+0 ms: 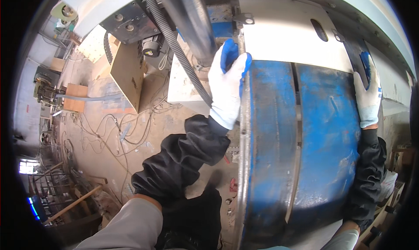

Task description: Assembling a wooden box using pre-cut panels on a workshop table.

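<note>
My left hand (227,77), in a white glove with blue-coated fingers, is at the left metal edge of a long blue machine bed (329,106). Its thumb and fingers stand apart with nothing visible between them. Along the bed's right side is my right hand (369,90), gloved alike, with the thumb spread from the raised fingers and no object showing in it. Just beyond both hands, a white panel (279,38) with an oval slot lies across the bed. A small metal bracket (244,19) sits at its left corner. Bright light washes out much of its surface.
A grey corrugated hose (176,49) and a thick metal column (192,27) stand close to my left hand. Cables (118,128) trail across the floor at left, near an upright wooden board (126,73). A pale machine frame (366,8) arches over the far end.
</note>
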Motion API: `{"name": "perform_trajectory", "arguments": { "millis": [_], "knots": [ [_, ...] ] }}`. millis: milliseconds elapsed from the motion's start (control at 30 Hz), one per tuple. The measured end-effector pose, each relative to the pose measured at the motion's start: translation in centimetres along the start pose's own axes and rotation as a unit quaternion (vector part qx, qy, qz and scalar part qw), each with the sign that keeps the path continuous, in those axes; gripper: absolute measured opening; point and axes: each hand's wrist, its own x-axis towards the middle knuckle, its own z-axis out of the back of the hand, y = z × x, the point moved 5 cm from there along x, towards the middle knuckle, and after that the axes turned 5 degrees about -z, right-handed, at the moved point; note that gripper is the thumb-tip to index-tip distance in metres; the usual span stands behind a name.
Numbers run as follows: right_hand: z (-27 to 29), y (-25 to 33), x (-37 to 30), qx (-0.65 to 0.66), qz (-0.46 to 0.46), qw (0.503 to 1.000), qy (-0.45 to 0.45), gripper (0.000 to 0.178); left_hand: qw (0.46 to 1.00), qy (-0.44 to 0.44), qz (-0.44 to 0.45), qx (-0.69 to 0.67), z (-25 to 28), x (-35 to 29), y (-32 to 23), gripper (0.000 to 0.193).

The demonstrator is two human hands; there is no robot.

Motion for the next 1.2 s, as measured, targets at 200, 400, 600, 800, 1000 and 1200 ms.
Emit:
{"name": "perform_trajectory", "arguments": {
  "millis": [200, 400, 600, 800, 1000, 1200],
  "knots": [
    [1.1, -0.7, 0.2, -0.068, 0.05, 0.995, -0.051, 0.052, 0.999, 0.039, 0.001, -0.015, 3.6, -4.5, 2.7, 0.053],
    [2.5, -0.7, 0.0, -0.167, -0.019, 0.985, -0.039, 0.046, 0.955, 0.189, -0.021, 0.229, 11.4, -13.8, 1.0, 0.05],
    [0.8, 1.9, -0.2, -0.27, -0.093, 0.958, 0.027, 0.045, 0.874, 0.303, -0.006, 0.379, 23.7, -21.6, -5.1, 0.035],
    [1.5, 1.4, -6.1, -0.222, 0.032, 0.974, 0.039, 0.042, 0.802, 0.372, 0.108, 0.455, 37.6, -30.0, -12.7, 0.021],
    [5.6, 3.0, -11.5, -0.159, -0.23, 0.933, 0.226, 0.052, 0.752, 0.102, 0.264, 0.595, 62.2, -37.0, -19.4, 0.028],
    [4.1, 48.9, -18.9, 0.139, -0.168, 0.969, 0.117, 0.044, 0.726, -0.111, 0.396, 0.552, 82.4, -36.1, -25.0, 0.029]
  ]
}}
